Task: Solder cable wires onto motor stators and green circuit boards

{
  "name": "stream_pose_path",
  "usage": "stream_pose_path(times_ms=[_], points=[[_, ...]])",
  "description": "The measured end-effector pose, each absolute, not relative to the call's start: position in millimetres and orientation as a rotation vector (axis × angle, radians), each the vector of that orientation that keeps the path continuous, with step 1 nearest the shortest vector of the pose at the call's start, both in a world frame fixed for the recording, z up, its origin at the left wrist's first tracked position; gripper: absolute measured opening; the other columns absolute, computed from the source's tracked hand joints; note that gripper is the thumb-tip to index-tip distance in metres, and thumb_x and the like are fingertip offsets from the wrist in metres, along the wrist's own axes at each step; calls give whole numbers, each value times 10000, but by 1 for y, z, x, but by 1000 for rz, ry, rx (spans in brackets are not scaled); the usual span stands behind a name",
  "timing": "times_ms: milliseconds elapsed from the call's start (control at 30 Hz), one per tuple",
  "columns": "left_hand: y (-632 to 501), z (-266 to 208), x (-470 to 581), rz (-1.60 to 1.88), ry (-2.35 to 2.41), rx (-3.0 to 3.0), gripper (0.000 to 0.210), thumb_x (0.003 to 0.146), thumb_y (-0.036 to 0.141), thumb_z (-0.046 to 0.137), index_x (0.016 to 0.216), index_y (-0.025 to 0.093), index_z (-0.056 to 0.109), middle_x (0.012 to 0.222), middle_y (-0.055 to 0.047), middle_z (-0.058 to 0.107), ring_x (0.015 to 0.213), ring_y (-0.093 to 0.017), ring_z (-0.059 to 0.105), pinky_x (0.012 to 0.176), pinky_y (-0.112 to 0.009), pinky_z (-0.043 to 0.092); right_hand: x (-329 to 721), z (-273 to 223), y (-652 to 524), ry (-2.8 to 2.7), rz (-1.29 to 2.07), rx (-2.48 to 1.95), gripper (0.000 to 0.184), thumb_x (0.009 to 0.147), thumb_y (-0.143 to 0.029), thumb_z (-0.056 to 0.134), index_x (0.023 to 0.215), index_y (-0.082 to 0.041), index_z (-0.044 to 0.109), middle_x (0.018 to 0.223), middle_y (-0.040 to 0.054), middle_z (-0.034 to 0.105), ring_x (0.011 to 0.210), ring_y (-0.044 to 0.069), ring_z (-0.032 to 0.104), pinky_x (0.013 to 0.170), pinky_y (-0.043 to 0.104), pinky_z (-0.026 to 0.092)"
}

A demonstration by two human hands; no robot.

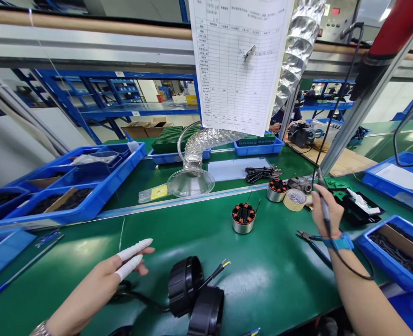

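Note:
My right hand (327, 214) grips a soldering iron (325, 210), its tip pointing up and its dark cord trailing down over my forearm. Stretched out over the bench, my left hand (122, 268) holds nothing; white covers wrap two of its fingers. To its right lie two black round housings, a rear one (185, 284) with a cable and stripped wires, and a front one (206, 311). Farther back a motor stator (243, 218) with copper windings stands upright, wire ends sticking up. A second stator (276, 190) sits beside a small round tin (295, 199), left of my right hand.
Pliers (313, 245) lie below my right hand. Blue parts bins (97, 200) line the left; another bin (398, 247) is at right. A fume hood (191, 183) on a foil duct, black wire leads (262, 173) and a hanging paper sheet (239, 70) are behind.

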State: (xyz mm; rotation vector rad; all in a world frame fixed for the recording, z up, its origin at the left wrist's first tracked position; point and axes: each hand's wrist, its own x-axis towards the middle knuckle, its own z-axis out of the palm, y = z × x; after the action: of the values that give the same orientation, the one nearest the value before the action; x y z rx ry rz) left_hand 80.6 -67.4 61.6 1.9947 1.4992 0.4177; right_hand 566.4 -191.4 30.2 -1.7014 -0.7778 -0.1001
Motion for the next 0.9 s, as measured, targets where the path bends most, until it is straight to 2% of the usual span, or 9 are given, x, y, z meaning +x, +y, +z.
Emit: stream_pose_path(times_ms=[100, 200, 267, 400, 500, 600, 700, 767, 900], points=[[-67, 64, 88, 325, 1392, 1914, 553, 767, 539, 390, 1222, 247, 508, 851, -27, 663, 989, -227, 550, 925, -356, 377, 552, 27, -163, -1101, -22, -1705, 213, 753, -319, 598, 951, -241, 625, 998, 24, 635, 915, 182, 599, 857, 286, 452], [-71, 63, 92, 317, 1358, 1898, 588, 798, 529, 345, 1279, 206, 445, 597, 10, 561, 674, -192, 550, 719, -320, 440, 552, 20, -127, -1315, 69, -1715, 240, 745, -287, 616, 978, -230, 611, 966, 35, 635, 889, 183, 591, 838, 326, 460], [-75, 61, 91, 304, 1369, 1882, 599, 793, 544, 351, 1263, 189, 460, 523, 36, 464, 517, -160, 454, 543, -275, 392, 556, 14, -110, -1390, 99, -1724, 267, 785, -316, 584, 1021, -191, 579, 998, 54, 610, 892, 171, 577, 827, 355, 461], [-76, 60, 87, 301, 1412, 1848, 599, 761, 567, 401, 1205, 183, 519, 466, 52, 387, 450, -144, 393, 453, -244, 301, 558, 8, -96, -1454, 139, -1721, 277, 833, -332, 528, 1044, -153, 537, 1025, 61, 574, 916, 164, 556, 840, 388, 444], [-73, 64, 95, 269, 1423, 1863, 618, 757, 558, 413, 1219, 161, 515, 479, 35, 464, 433, -151, 422, 437, -247, 310, 551, 12, -102, -1457, 174, -1685, 258, 765, -263, 586, 1008, -195, 536, 1024, 72, 584, 953, 208, 558, 894, 410, 409], [-70, 67, 108, 250, 1380, 1908, 611, 763, 535, 425, 1241, 163, 500, 782, -35, 660, 555, -172, 546, 509, -262, 409, 537, 18, -120, -1486, 245, -1594, 335, 715, -244, 622, 1023, -218, 492, 1151, 83, 550, 1065, 236, 527, 956, 419, 375], [-67, 67, 117, 259, 1295, 1981, 539, 763, 504, 460, 1181, 178, 556, 1084, -57, 640, 893, -216, 603, 785, -288, 459, 519, 14, -138, -1566, 416, -1462, 520, 608, -259, 726, 1044, -227, 445, 1238, 88, 508, 1125, 237, 509, 973, 416, 386], [-63, 67, 121, 264, 1251, 2023, 498, 767, 491, 469, 1140, 182, 585, 1118, -55, 629, 1013, -228, 570, 898, -310, 418, 507, 6, -142, -1593, 538, -1375, 609, 563, -262, 762, 1054, -232, 404, 1229, 98, 515, 1133, 238, 515, 954, 423, 415], [-58, 69, 136, 277, 1166, 2103, 447, 767, 474, 478, 1072, 179, 618, 1137, -58, 619, 1059, -231, 547, 923, -320, 406, 483, -12, -135, -1548, 631, -1261, 570, 666, -275, 703, 1060, -249, 291, 1199, 115, 523, 1138, 216, 520, 911, 429, 460]])
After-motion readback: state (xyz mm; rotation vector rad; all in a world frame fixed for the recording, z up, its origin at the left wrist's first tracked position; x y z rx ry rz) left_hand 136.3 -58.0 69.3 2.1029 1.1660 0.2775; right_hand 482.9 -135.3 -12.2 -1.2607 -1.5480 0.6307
